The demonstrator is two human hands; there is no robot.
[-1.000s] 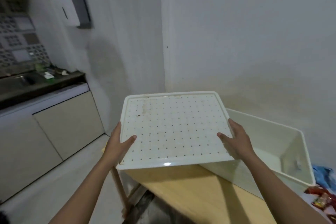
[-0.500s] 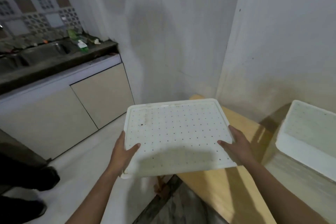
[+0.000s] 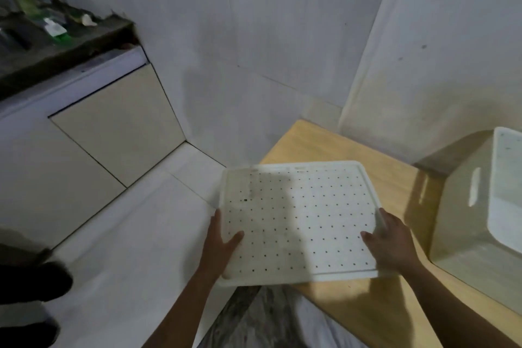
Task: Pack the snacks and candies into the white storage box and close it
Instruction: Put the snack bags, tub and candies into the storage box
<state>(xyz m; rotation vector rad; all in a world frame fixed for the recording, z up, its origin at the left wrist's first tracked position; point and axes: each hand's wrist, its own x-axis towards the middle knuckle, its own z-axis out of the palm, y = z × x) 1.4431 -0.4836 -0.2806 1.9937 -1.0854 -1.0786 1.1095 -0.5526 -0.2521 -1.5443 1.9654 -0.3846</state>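
**Pale corner, wood table, lid held in both hands**

White walls meet in a corner behind a light wood table (image 3: 310, 144), whose left edge drops to a pale tiled floor (image 3: 127, 234). At far left a beige cabinet (image 3: 113, 121) stands under a dark counter (image 3: 65, 48) that carries some blurred green and white clutter. Dark shoes (image 3: 31, 282) show at the left edge of the view.

The lid (image 3: 299, 223) is a flat white panel with a raised rim and rows of small dark dots. It is held roughly level between the two hands. Its right part is over the table's near corner and its left part hangs out over the floor. A shadow falls on the wood below its near edge.

The left hand (image 3: 219, 246) grips the lid's left edge near the front corner, thumb lying on top and fingers hidden beneath. The right hand (image 3: 391, 243) grips the right edge at about the same depth, thumb on top and fingers wrapped along the rim, slightly blurred. The lid spans the whole gap between the hands, and most of it reaches forward past them.

The box (image 3: 466, 234) stands open on the table at the right, partly cut off by the frame, with a slot handle in its near end wall. It is clear of the lid, with a strip of shaded table between it and the right hand.
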